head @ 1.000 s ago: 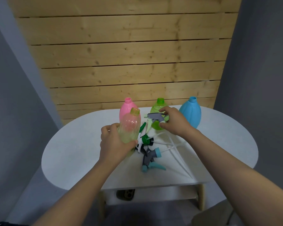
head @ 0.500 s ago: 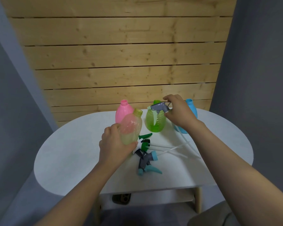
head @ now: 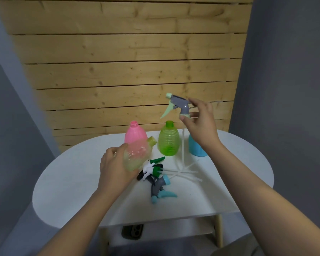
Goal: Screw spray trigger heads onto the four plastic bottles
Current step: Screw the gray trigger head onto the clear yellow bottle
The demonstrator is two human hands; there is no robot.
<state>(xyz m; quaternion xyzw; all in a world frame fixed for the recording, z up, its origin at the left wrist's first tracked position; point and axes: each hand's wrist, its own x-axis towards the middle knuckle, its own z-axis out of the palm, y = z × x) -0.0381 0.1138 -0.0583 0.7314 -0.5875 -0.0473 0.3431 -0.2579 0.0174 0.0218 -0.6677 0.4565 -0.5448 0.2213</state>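
Since a moment ago your right hand has lifted the grey-and-mint trigger head from beside the green bottle to well above it. Fingertips pinch its collar; the white dip tube hangs down, its end near the table.

Your left hand is wrapped around the clear yellowish bottle, tilted, neck pointing up and right toward the green bottle. Its neck is uncapped.

Risks, as I judge them:
- Dip tube is long and limp. If you bring the head across without raising it, the tube end may snag the loose tubes lying on the table, or miss the neck.
- Tilted bottle plus angled collar could start the thread crooked.
- Thin clear walls may buckle under a hard squeeze.

Around:
- Pink bottle stands behind the held one, open neck.
- Blue bottle is partly hidden behind your right wrist.
- Two or three more trigger heads lie in a heap: green-and-white, grey-and-blue; a black part is tangled in.
- Green bottle stands between the raised head and the held bottle's neck; go over it, not through.
- Phone on the shelf below.
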